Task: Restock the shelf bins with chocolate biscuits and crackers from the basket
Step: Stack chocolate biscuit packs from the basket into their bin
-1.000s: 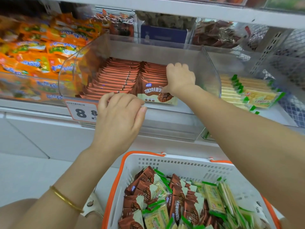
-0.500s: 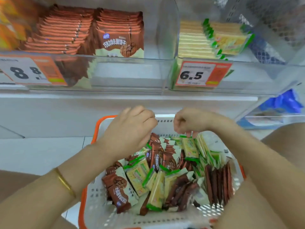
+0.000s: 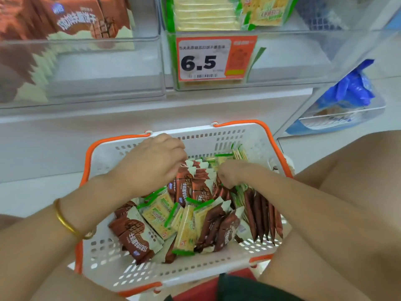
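The white basket (image 3: pixel 227 135) with orange handles sits low in front of me, full of brown chocolate biscuit packets (image 3: pixel 201 190) and green-edged cracker packets (image 3: pixel 158 211). My left hand (image 3: pixel 152 164), a gold bangle on its wrist, reaches in from the left and its curled fingers pinch the top of an upright chocolate biscuit packet. My right hand (image 3: pixel 232 172) digs into the pile beside it; its fingertips are hidden among the packets. Above, a clear bin (image 3: pixel 104 61) holds chocolate biscuits (image 3: pixel 86 20), and the bin to its right holds crackers (image 3: pixel 206 14).
A 6.5 price tag (image 3: pixel 212 59) hangs on the cracker bin's front. Blue packets (image 3: pixel 351 90) lie in a lower bin at the right. Upright brown packets (image 3: pixel 262 213) line the basket's right side. My knees flank the basket.
Both hands left the chocolate biscuit bin on the shelf and came down into the basket. The view tilted down, and the hands now dig among the packets.
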Demonstrator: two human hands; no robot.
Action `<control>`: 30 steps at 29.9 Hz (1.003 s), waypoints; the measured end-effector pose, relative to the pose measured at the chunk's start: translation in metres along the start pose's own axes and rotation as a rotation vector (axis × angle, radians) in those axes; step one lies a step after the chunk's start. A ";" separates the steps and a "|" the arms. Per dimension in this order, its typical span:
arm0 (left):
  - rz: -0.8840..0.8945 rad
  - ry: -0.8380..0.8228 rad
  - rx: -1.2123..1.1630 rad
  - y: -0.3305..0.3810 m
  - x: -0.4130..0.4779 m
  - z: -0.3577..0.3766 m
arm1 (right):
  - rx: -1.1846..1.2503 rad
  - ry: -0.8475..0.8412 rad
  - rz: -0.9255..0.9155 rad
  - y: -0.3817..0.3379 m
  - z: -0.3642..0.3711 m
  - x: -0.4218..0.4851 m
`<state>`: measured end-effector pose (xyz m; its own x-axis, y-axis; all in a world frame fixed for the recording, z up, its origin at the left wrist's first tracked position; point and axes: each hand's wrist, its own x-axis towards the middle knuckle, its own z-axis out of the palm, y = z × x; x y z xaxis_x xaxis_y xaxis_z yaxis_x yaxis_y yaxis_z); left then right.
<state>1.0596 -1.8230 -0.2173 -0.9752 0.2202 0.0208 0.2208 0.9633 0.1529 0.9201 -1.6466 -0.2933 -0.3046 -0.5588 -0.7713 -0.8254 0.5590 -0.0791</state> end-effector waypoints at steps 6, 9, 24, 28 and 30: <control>0.069 -0.022 -0.021 0.011 0.009 0.007 | -0.120 -0.237 -0.067 0.009 -0.015 -0.047; 0.082 -0.013 -0.047 0.016 0.012 0.009 | -0.128 -0.186 -0.102 0.013 0.000 -0.050; -0.171 -0.111 -0.361 0.019 -0.001 0.000 | 0.100 0.172 -0.185 0.014 -0.056 -0.071; -0.355 -0.143 -0.642 0.023 0.000 -0.005 | 0.401 0.281 -0.275 0.010 -0.084 -0.091; -0.414 -0.139 -0.753 0.022 -0.001 -0.009 | 0.547 0.318 -0.308 0.003 -0.086 -0.092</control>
<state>1.0650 -1.8034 -0.2053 -0.9537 -0.0607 -0.2945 -0.2668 0.6226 0.7357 0.9044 -1.6461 -0.1681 -0.2885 -0.8465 -0.4475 -0.5646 0.5278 -0.6346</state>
